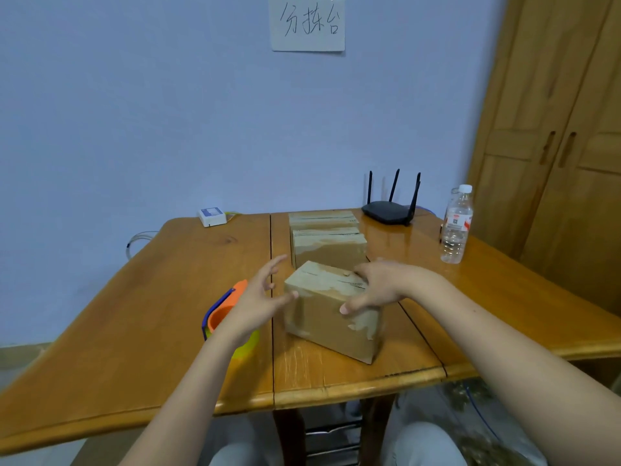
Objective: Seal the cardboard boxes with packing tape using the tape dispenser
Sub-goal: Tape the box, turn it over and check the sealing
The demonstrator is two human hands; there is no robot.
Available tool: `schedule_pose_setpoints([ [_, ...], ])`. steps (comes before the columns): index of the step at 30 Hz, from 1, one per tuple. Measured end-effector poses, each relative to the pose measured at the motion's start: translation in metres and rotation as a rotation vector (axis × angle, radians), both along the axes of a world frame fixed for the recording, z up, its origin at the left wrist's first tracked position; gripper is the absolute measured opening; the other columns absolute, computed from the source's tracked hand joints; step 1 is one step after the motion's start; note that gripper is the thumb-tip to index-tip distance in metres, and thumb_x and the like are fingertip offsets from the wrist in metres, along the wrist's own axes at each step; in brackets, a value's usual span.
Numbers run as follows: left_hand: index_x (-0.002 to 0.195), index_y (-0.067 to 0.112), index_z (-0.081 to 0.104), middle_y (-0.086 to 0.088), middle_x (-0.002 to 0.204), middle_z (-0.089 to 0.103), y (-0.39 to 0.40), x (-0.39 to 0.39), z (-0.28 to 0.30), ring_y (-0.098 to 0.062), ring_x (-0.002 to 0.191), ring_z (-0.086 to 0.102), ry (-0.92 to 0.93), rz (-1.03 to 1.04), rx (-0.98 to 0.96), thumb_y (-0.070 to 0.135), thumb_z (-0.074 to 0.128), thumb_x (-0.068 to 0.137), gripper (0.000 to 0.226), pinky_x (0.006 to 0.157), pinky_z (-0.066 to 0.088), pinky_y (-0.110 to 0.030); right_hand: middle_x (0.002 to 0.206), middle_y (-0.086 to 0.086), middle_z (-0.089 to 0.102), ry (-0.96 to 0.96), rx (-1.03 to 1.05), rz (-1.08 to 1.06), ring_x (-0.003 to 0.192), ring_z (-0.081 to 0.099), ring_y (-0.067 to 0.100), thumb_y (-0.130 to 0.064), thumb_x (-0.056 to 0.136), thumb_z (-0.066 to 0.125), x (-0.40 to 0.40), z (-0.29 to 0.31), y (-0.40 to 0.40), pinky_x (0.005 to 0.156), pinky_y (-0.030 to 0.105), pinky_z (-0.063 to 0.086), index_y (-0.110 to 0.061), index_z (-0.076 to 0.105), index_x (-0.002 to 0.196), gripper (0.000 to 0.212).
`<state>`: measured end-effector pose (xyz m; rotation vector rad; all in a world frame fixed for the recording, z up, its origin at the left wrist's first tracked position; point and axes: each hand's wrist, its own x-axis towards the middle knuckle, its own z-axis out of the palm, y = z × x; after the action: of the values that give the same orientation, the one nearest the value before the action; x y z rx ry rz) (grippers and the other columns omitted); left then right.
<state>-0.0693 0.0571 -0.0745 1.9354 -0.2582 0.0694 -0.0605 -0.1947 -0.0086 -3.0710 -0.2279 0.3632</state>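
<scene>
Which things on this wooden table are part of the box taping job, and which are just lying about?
For the job: nearest brown cardboard box, two cardboard boxes behind it, orange and yellow tape dispenser.

Lying about: black router with antennas, clear plastic water bottle, small white box.

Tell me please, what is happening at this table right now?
A person is handling the nearest cardboard box on the wooden table. The right hand grips its top, while the left hand is open at its left side. The orange tape dispenser lies unheld behind the left hand. Two more boxes stand farther back.
</scene>
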Motion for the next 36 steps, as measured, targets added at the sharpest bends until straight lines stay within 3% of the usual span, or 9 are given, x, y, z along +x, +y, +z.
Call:
schedule_pose_setpoints([
  [5,0.134,0.022,0.051,-0.006,0.098,0.067,-0.021,-0.013,-0.006,-0.023,0.077,0.066,0.027,0.341,-0.105,0.030,0.056,0.100,0.035,0.075,0.060,-0.044,0.152,0.017,0.037,-0.010,-0.052,-0.121,0.136,0.039,0.037,-0.096,0.069,0.040,-0.005,-0.014,0.011,0.110,0.055,0.038,-0.020,0.029,0.156,0.116],
  [8,0.136,0.020,0.051,-0.006,0.113,0.065,-0.036,-0.025,-0.001,-0.026,0.093,0.069,0.251,0.182,-0.249,0.039,0.051,0.102,0.040,0.078,0.062,-0.041,0.147,0.017,0.049,-0.010,0.061,-0.130,0.125,0.052,0.032,-0.076,0.094,0.033,-0.016,-0.005,0.022,0.098,0.039,0.047,-0.005,0.040,0.149,0.090],
  [13,0.136,0.028,0.052,0.013,0.114,0.059,-0.050,-0.033,0.008,-0.007,0.099,0.058,0.148,0.068,-0.148,0.037,0.051,0.102,0.035,0.080,0.051,-0.025,0.105,0.017,0.071,0.100,0.444,-0.246,0.081,0.070,0.026,-0.043,0.105,0.047,-0.018,-0.005,0.017,0.070,0.038,0.063,0.000,0.063,0.114,0.047],
  [16,0.138,0.024,0.053,0.013,0.117,0.061,-0.052,-0.034,0.008,-0.001,0.099,0.057,0.125,0.013,-0.147,0.020,0.053,0.102,0.036,0.075,0.046,-0.015,0.100,0.015,0.073,0.155,0.647,-0.317,0.081,0.074,0.029,-0.046,0.103,0.051,-0.021,-0.014,0.015,0.062,0.038,0.063,-0.005,0.062,0.115,0.044],
  [24,0.147,0.016,0.044,0.005,0.122,0.056,-0.052,-0.030,0.005,-0.010,0.105,0.054,0.168,0.063,-0.135,0.027,0.060,0.099,0.052,0.089,0.047,-0.029,0.099,0.011,0.074,0.089,0.778,-0.348,0.083,0.074,0.026,-0.043,0.101,0.056,-0.018,-0.030,0.020,0.071,0.039,0.063,-0.007,0.064,0.119,0.041],
  [27,0.140,0.017,0.052,0.000,0.127,0.062,-0.038,-0.021,0.008,-0.019,0.112,0.060,0.053,0.184,0.057,0.039,0.055,0.100,0.046,0.094,0.049,-0.032,0.124,0.009,0.064,-0.146,0.523,-0.276,0.104,0.065,0.026,-0.034,0.100,0.059,-0.015,-0.022,0.030,0.079,0.032,0.054,-0.007,0.052,0.138,0.047],
  [30,0.134,0.018,0.055,-0.009,0.127,0.063,0.012,0.010,0.012,-0.031,0.120,0.056,-0.057,0.498,0.448,0.032,0.057,0.098,0.039,0.095,0.046,-0.039,0.113,0.005,0.063,-0.424,0.545,-0.186,0.083,0.065,0.019,-0.023,0.101,0.054,-0.012,-0.009,0.045,0.059,0.028,0.047,-0.011,0.042,0.148,0.050],
  [33,0.134,0.014,0.048,-0.016,0.130,0.055,0.060,0.033,0.008,-0.037,0.125,0.049,0.254,0.567,0.816,0.028,0.067,0.087,0.052,0.101,0.045,-0.049,0.126,0.008,0.063,-0.461,0.552,-0.074,0.078,0.064,0.017,-0.020,0.102,0.051,-0.009,-0.003,0.063,0.058,0.023,0.043,-0.012,0.043,0.149,0.048],
  [36,0.117,0.007,0.054,-0.011,0.107,0.059,0.070,0.032,-0.002,-0.029,0.100,0.059,0.446,0.451,0.866,0.028,0.074,0.085,0.044,0.085,0.053,-0.037,0.129,0.009,0.062,-0.395,0.551,-0.020,0.081,0.064,0.015,-0.011,0.101,0.050,-0.001,-0.004,0.079,0.057,0.014,0.044,-0.011,0.054,0.140,0.039],
])
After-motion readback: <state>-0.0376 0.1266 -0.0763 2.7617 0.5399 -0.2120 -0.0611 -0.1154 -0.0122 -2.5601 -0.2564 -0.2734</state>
